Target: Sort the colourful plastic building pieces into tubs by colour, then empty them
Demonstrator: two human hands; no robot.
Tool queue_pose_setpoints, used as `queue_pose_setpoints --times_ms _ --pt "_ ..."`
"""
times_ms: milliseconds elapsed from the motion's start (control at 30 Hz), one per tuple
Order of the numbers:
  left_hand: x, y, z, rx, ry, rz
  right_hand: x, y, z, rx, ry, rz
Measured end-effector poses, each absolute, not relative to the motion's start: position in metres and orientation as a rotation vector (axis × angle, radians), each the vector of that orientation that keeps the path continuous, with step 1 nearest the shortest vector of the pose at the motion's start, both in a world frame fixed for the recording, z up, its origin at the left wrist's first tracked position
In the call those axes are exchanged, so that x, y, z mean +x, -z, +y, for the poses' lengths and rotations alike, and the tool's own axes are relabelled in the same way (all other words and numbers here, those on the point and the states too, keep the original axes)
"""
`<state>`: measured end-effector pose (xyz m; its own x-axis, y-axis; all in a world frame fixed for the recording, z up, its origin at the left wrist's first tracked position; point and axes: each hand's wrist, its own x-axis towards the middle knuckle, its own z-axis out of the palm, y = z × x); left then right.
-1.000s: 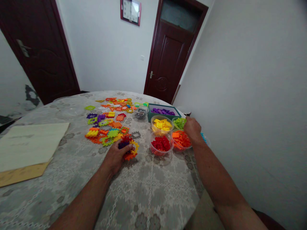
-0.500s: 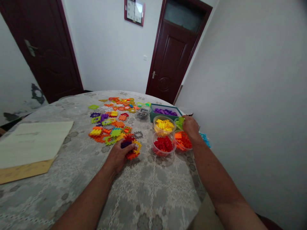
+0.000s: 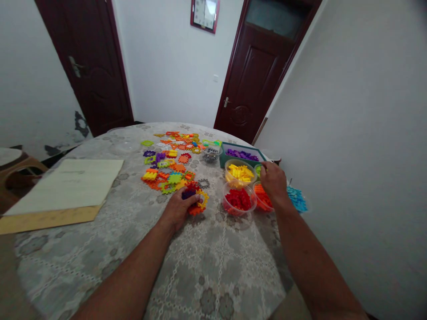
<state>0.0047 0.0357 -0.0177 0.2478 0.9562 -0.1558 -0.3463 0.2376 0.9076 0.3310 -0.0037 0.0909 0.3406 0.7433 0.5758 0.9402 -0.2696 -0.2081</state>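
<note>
Left hand (image 3: 178, 208) grip: closed on a cluster (image 3: 195, 200) of interlocked toothed pieces, purple, yellow, orange and red, pressed against the desk (image 3: 213, 266). Right hand (image 3: 273, 181) grip: fingers curled at the rim of a green-piece tub (image 3: 258, 169), just behind the orange tub (image 3: 262, 200); whether they pinch a piece cannot be told, since the hand hides the fingertips.

Nearby items: red tub (image 3: 239, 199) and yellow tub (image 3: 240, 172) between the two hands; teal tray (image 3: 242, 154) of purple pieces beyond; loose pieces (image 3: 170, 164) spread behind the cluster; blue pieces (image 3: 296, 198) at the desk edge; board (image 3: 66, 182) at left.

Risks: the right forearm crosses low over the orange tub and could likely tip it. Blue pieces lie near the edge and could slide off. Heavy pressure could pop the cluster apart.

Markings: none readable. Wall clock (image 3: 204, 13) numerals too small to read.
</note>
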Motion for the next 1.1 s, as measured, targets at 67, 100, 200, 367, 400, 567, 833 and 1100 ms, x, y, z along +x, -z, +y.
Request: queue_pose_setpoints --times_ms 67,100,200,367,400,567,833,1100 --pt "0.005 0.020 0.035 0.881 -1.079 0.856 0.292 -0.083 -0.020 -1.845 0.388 -1.638" --pt "0.005 0.020 0.035 0.890 -1.085 0.856 0.270 -0.079 -0.028 -1.740 0.295 -1.733" --pt "0.005 0.020 0.034 0.935 -1.090 0.850 0.209 -0.061 -0.047 -1.580 0.042 -1.925" --pt "0.001 0.015 0.034 1.030 -1.080 0.890 0.160 -0.032 -0.045 -1.544 -0.101 -1.982" --pt "0.001 0.015 0.034 1.056 -1.077 0.907 0.158 -0.029 -0.043 -1.535 -0.113 -1.962" --pt "0.002 0.014 0.036 1.000 -1.065 0.851 0.165 -0.031 -0.046 -1.488 -0.127 -1.770" --pt "0.006 0.011 0.036 0.761 -1.036 0.777 0.218 -0.079 -0.049 -1.526 0.008 -1.585" --pt "0.005 0.012 0.032 0.757 -1.031 0.733 0.296 -0.085 0.009 -1.859 0.276 -1.425"
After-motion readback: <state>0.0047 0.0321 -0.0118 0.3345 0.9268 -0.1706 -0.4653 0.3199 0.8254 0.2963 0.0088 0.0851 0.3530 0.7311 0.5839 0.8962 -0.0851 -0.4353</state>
